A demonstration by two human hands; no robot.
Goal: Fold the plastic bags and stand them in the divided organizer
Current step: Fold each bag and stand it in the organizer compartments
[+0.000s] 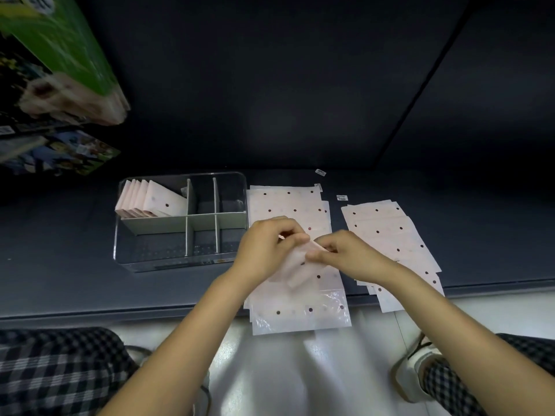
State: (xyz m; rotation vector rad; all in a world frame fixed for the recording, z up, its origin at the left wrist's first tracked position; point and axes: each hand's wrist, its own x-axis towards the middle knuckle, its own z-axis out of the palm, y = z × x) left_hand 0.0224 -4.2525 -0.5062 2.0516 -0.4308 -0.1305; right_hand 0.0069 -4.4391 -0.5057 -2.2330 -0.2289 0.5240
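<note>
A clear divided organizer stands on the dark shelf, left of my hands. Several folded pink bags stand upright in its back left compartment; the other compartments hold nothing. A stack of flat pale dotted plastic bags lies in front of me, hanging over the shelf edge. A second stack of bags lies to the right. My left hand and my right hand pinch a partly folded bag between them, just above the middle stack.
The dark shelf has a front edge running across below my wrists. Colourful boxed goods sit at the upper left. Small white labels lie behind the stacks. My checked trousers and a white shoe show below.
</note>
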